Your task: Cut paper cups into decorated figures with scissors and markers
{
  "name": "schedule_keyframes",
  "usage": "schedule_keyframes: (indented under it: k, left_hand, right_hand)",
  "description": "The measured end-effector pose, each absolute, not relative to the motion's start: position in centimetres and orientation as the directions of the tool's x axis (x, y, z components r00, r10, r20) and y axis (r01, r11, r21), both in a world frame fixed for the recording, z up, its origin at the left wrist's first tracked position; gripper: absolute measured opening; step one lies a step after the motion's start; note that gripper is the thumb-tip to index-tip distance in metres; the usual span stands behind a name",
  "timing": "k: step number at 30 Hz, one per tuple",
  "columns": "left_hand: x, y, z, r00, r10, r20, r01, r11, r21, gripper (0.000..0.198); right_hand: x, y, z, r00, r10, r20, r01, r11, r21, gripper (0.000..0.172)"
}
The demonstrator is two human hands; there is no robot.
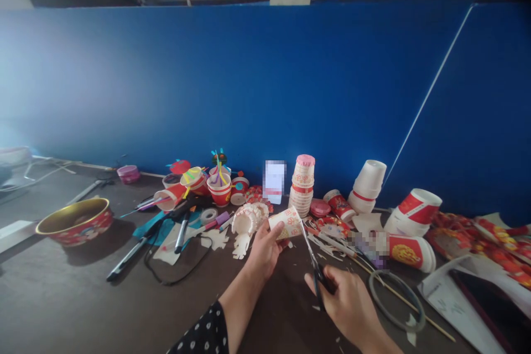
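My left hand [266, 249] is closed around a white paper cup [286, 223] with a reddish pattern, held tilted on its side above the table. My right hand [346, 301] grips a pair of scissors [317, 274] by the black handles. The scissor blades reach up to the cup's right-hand edge; whether they touch the paper is hard to tell. Just behind the held cup rises a stack of similar patterned cups [301, 191]. Left of it lies a cut paper piece [244, 227] with scalloped edges. Thin paper strips [327, 246] are scattered to the right.
A gold-lined red bowl [77, 238] stands at the left. Several decorated red cups [219, 194], markers [181, 235] and a tape roll [208, 215] lie left of centre. White and red cup stacks [415, 213], a grey ring [396, 301] and a dark tablet-like device [489, 301] are at right.
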State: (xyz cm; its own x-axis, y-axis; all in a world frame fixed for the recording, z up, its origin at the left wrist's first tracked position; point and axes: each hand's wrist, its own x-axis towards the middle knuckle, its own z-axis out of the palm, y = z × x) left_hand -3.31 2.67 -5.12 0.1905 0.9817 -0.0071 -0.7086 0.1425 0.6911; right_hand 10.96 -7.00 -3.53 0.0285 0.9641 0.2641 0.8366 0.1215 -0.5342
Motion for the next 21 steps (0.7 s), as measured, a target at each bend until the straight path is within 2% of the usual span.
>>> schedule_keyframes:
  k: [9, 21]
  left_hand:
    - [-3.23, 2.82, -5.03, 0.147, 0.989, 0.011, -0.7, 0.096, 0.707, 0.038]
    - [-3.22, 2.88, -5.23, 0.133, 0.991, 0.011, -0.691, 0.085, 0.718, 0.04]
  right_hand:
    - [10.89, -7.05, -3.06, 0.057, 0.952, 0.301, 0.857, 0.108, -0.503, 0.034]
    - [10.61, -7.02, -3.49, 0.06, 0.961, 0.269, 0.895, 0.067, -0.44, 0.037]
